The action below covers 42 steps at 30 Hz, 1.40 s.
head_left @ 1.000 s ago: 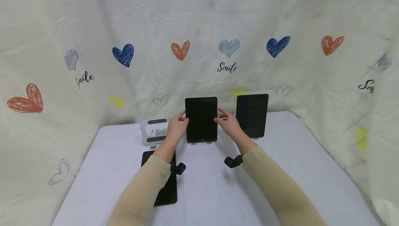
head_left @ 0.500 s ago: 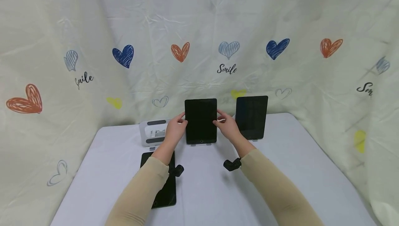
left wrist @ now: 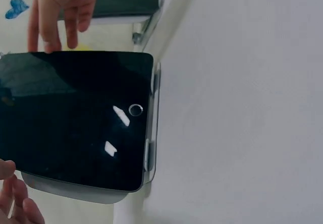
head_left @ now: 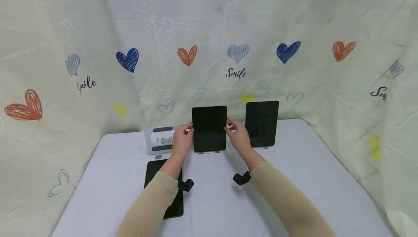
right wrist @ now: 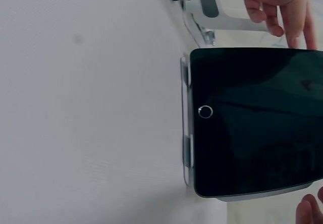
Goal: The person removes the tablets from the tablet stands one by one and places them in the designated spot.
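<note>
A black tablet (head_left: 209,130) stands upright at mid-table on a light grey stand (left wrist: 81,189), its lower edge in the stand's front clips (right wrist: 187,151). My left hand (head_left: 182,141) holds its left edge with thumb and fingertips. On the opposite edge, the thumb and fingers of my right hand (head_left: 239,137) do the same, about level with the left. Both wrist views show fingertips right at the tablet's sides. The round home button (left wrist: 135,110) is at the lower end. Most of the stand is hidden behind the tablet.
A second tablet (head_left: 262,124) stands on its own stand at right. Behind my left hand is a bare grey-white stand (head_left: 149,142) with dark pads. A third tablet (head_left: 176,206) lies flat under my left forearm. A heart-print curtain (head_left: 209,26) hangs behind the white table (head_left: 294,164).
The held tablet's top edge has come down slightly as its tilt changes. Both hands have stayed at its sides, my left thumb drawing back toward the edge. The head view shifted a little.
</note>
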### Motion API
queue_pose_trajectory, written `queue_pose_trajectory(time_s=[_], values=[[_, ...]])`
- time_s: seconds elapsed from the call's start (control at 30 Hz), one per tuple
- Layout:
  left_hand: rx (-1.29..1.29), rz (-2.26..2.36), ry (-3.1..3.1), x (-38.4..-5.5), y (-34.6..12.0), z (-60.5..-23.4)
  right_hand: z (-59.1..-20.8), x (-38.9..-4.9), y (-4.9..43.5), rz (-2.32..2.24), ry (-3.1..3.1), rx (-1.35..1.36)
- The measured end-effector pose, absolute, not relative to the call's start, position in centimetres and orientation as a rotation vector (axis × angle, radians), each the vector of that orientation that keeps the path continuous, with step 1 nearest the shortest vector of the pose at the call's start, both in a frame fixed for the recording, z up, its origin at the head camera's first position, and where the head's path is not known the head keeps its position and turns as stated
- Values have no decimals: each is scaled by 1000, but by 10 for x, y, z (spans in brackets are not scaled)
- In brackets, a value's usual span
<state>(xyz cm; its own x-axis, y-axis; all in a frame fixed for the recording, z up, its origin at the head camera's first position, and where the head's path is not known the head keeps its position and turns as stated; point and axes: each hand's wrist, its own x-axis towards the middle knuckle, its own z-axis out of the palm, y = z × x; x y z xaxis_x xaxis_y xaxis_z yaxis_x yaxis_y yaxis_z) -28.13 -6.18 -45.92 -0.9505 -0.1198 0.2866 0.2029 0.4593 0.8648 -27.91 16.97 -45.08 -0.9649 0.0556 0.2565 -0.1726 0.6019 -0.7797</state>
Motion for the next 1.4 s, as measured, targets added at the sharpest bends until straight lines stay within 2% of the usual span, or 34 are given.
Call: queue_pose_trajectory(time_s=[0.7, 1.4], values=[[-14, -1477, -2296, -278, -66, -475, -467, -275, 160, 1242, -2487, 60], [-89, -1501, -2247, -278, -63, -466, -455, -269, 167, 1550, -2349, -18]])
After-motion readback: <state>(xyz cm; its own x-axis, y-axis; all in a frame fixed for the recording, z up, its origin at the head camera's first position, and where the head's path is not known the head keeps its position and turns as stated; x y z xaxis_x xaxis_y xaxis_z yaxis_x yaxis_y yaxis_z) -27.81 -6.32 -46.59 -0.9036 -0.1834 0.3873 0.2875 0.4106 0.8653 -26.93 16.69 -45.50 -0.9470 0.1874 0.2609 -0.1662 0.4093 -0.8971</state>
